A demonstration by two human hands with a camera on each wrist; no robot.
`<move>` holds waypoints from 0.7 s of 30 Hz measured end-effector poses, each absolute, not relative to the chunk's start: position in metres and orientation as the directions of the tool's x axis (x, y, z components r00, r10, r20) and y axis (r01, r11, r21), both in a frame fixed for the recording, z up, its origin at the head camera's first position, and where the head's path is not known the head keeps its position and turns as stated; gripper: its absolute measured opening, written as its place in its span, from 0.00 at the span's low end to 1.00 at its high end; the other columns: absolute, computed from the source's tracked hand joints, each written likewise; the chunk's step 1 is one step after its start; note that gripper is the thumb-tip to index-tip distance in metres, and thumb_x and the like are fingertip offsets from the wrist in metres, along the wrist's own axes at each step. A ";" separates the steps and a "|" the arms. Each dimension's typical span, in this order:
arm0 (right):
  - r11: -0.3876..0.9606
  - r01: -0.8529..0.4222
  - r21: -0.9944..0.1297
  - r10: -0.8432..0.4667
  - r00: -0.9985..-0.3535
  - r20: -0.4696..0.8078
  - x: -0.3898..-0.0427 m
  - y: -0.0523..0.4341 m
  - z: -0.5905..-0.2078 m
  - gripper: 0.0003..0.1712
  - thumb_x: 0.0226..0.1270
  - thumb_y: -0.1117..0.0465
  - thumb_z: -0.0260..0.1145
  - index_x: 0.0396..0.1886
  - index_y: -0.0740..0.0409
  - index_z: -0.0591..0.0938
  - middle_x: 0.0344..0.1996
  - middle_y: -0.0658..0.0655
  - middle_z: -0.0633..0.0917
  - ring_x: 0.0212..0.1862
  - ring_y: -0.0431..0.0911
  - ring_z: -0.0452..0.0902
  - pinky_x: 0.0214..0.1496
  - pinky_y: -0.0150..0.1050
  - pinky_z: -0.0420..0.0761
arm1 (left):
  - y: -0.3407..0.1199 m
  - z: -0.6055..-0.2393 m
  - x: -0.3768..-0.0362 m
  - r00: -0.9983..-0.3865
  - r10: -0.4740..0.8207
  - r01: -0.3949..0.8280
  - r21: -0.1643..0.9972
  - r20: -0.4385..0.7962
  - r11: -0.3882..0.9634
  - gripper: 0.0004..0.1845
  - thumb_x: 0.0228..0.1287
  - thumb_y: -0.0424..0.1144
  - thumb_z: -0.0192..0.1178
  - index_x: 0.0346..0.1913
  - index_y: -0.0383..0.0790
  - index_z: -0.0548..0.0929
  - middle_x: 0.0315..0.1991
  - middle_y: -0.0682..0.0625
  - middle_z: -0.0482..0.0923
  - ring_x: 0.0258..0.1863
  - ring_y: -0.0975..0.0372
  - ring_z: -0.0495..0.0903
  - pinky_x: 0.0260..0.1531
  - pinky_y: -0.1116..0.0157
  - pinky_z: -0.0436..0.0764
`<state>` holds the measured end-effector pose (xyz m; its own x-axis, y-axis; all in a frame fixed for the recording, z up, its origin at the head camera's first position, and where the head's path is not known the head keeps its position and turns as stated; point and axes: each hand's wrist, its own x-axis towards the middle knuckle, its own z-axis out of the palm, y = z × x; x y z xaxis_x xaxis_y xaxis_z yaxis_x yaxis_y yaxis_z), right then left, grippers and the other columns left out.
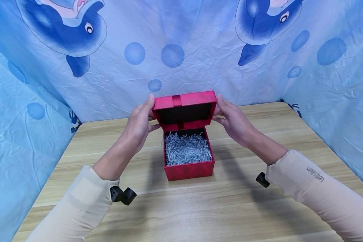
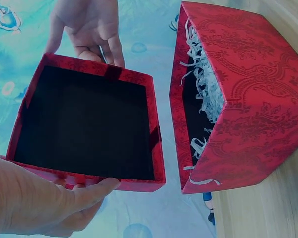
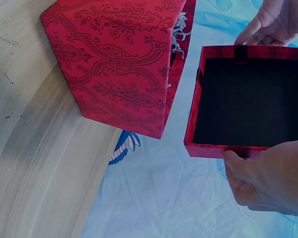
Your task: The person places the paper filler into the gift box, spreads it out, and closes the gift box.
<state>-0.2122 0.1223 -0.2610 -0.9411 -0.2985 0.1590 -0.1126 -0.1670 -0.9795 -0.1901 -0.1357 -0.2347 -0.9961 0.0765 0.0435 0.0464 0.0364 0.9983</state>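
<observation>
A red lid (image 1: 196,98) with a black inside is tilted up over the back of a red patterned box (image 1: 190,172). My left hand (image 1: 138,124) grips the lid's left side, and my right hand (image 1: 236,122) grips its right side. Both wrist views show the lid (image 2: 84,124) apart from the box (image 3: 121,64), its dark hollow facing the cameras. Pale shredded paper (image 1: 187,149) fills the uncovered box, with a few strands hanging over its rim. A ribbon band (image 1: 176,101) crosses the lid's edge.
The box stands on a light wood-grain table (image 1: 181,211). Behind it hangs a blue cloth (image 1: 199,74) printed with dolphins and bubbles, which also closes in both sides. Black camera mounts (image 1: 123,195) stick out from the cream sleeves (image 1: 78,198).
</observation>
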 end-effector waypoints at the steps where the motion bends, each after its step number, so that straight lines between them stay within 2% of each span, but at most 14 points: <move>1: -0.169 -0.113 -0.979 -0.298 -0.941 0.160 -0.212 0.122 -0.261 0.25 0.77 0.46 0.46 0.28 0.62 0.72 0.40 0.59 0.73 0.57 0.54 0.66 0.71 0.53 0.57 | -0.136 -0.235 -0.190 -0.997 0.071 0.044 0.999 0.042 0.024 0.24 0.73 0.58 0.43 0.45 0.37 0.70 0.49 0.38 0.68 0.54 0.47 0.68 0.61 0.46 0.68; 5: -0.182 -0.112 -0.977 -0.306 -0.938 0.164 -0.212 0.121 -0.260 0.26 0.77 0.46 0.47 0.26 0.61 0.73 0.39 0.58 0.74 0.53 0.54 0.67 0.71 0.53 0.57 | -0.137 -0.236 -0.191 -0.997 0.069 0.044 0.999 0.046 -0.027 0.20 0.74 0.54 0.44 0.43 0.38 0.69 0.46 0.41 0.69 0.54 0.47 0.69 0.63 0.48 0.67; 7: -0.185 -0.111 -0.976 -0.321 -0.932 0.167 -0.212 0.121 -0.260 0.26 0.76 0.46 0.47 0.25 0.60 0.74 0.38 0.56 0.75 0.52 0.53 0.68 0.72 0.53 0.56 | -0.138 -0.237 -0.190 -0.996 0.079 0.046 0.998 0.049 -0.030 0.19 0.75 0.52 0.45 0.46 0.37 0.69 0.47 0.42 0.69 0.56 0.47 0.69 0.64 0.50 0.66; 10: -0.195 -0.110 -0.975 -0.337 -0.926 0.172 -0.212 0.124 -0.261 0.24 0.76 0.46 0.48 0.26 0.58 0.76 0.37 0.53 0.76 0.52 0.53 0.67 0.72 0.53 0.55 | -0.140 -0.238 -0.189 -0.993 0.105 0.060 0.998 0.062 -0.018 0.21 0.75 0.50 0.45 0.51 0.32 0.70 0.49 0.41 0.70 0.58 0.46 0.69 0.64 0.53 0.67; 12: -0.192 -0.103 -0.976 -0.351 -0.921 0.166 -0.212 0.126 -0.261 0.22 0.76 0.46 0.49 0.32 0.59 0.76 0.39 0.53 0.76 0.54 0.53 0.65 0.72 0.52 0.54 | -0.142 -0.239 -0.188 -0.989 0.127 0.071 0.997 0.071 -0.002 0.23 0.76 0.48 0.45 0.54 0.27 0.69 0.53 0.40 0.70 0.59 0.48 0.70 0.64 0.55 0.67; 14: -0.182 -0.090 -0.979 -0.370 -0.916 0.153 -0.211 0.129 -0.261 0.23 0.76 0.48 0.49 0.44 0.65 0.76 0.47 0.55 0.75 0.60 0.54 0.64 0.73 0.50 0.53 | -0.144 -0.240 -0.187 -0.985 0.153 0.078 0.997 0.074 0.020 0.25 0.76 0.48 0.45 0.55 0.24 0.68 0.58 0.39 0.68 0.61 0.51 0.69 0.64 0.57 0.68; 17: -0.155 -0.063 -0.986 -0.407 -0.906 0.121 -0.210 0.133 -0.260 0.30 0.76 0.50 0.50 0.61 0.73 0.66 0.60 0.61 0.69 0.68 0.54 0.59 0.74 0.47 0.52 | -0.149 -0.242 -0.186 -0.979 0.197 0.073 0.996 0.061 0.056 0.26 0.76 0.47 0.46 0.57 0.22 0.67 0.64 0.40 0.65 0.64 0.56 0.68 0.64 0.60 0.68; 19: -0.137 -0.051 -0.989 -0.424 -0.900 0.105 -0.209 0.136 -0.260 0.32 0.77 0.52 0.50 0.64 0.76 0.61 0.65 0.63 0.64 0.71 0.53 0.56 0.74 0.45 0.52 | -0.152 -0.243 -0.185 -0.973 0.228 0.065 0.995 0.045 0.079 0.27 0.76 0.47 0.46 0.58 0.22 0.66 0.67 0.40 0.64 0.65 0.55 0.69 0.63 0.62 0.68; 21: -0.119 -0.048 -0.992 -0.431 -0.897 0.095 -0.209 0.138 -0.261 0.29 0.76 0.53 0.51 0.60 0.76 0.63 0.64 0.64 0.64 0.72 0.53 0.56 0.74 0.44 0.52 | -0.155 -0.245 -0.184 -0.967 0.253 0.054 0.993 0.025 0.109 0.27 0.76 0.47 0.46 0.58 0.21 0.66 0.67 0.39 0.64 0.65 0.54 0.70 0.64 0.63 0.67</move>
